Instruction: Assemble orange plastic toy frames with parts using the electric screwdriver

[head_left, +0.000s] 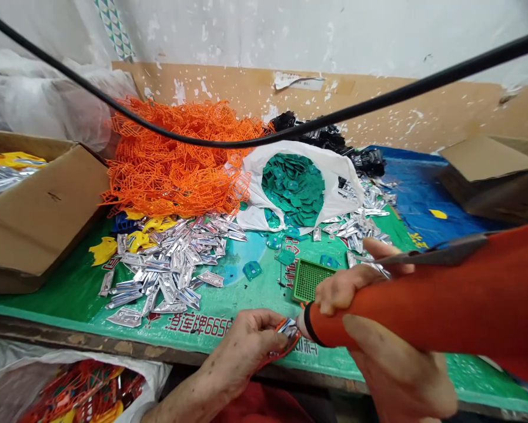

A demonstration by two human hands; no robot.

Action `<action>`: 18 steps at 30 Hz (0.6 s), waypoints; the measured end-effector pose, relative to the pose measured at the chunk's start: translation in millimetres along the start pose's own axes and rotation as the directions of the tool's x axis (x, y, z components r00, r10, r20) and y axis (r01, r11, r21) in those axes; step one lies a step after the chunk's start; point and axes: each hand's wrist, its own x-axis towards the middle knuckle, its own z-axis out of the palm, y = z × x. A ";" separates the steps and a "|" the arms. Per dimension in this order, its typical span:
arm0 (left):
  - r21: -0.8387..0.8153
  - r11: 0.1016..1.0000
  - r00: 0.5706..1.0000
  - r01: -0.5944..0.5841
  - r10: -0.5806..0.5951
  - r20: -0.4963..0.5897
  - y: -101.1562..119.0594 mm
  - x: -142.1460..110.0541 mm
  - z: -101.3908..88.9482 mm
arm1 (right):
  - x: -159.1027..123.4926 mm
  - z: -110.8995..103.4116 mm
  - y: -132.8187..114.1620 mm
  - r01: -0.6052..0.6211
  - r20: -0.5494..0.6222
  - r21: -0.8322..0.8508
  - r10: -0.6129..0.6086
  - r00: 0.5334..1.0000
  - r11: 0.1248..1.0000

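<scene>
Near the table's front edge, my left hand (249, 341) pinches a small orange plastic part (285, 351) with a shiny silver piece (288, 330) on it. My right hand (391, 358) is wrapped round a thick orange-red electric screwdriver (423, 305) with a grey lever along its top. Its pale nose, behind a black ring, points left and meets the part in my left hand; the bit is hidden. Just behind the nose stands a small green basket (312, 281). Left of the basket lies a loose translucent green piece (252, 270).
Silver pieces (167, 264) are heaped at left, before a tangle of orange frames (176, 158). A white bag (255, 205) holds green pieces. Cardboard boxes (47, 217) stand at both sides. A black cable (229, 143) hangs across. Below the edge is a bag of red parts (92, 390).
</scene>
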 end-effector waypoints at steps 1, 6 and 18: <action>0.027 1.000 1.000 0.006 -0.006 0.006 0.5 -0.1 -2.1 | 2.4 -0.2 -3.1 0.009 -0.013 0.045 -0.008 1.000 0.999; 0.098 0.995 1.000 0.025 -0.023 -0.020 3.1 -1.8 -11.4 | 19.7 -7.2 -6.3 0.044 -0.145 0.131 -0.025 0.989 0.990; 0.064 0.997 0.991 0.041 -0.033 -0.126 12.5 -3.5 -41.8 | 32.8 -37.6 34.4 0.001 -0.270 -0.140 -0.039 0.962 0.990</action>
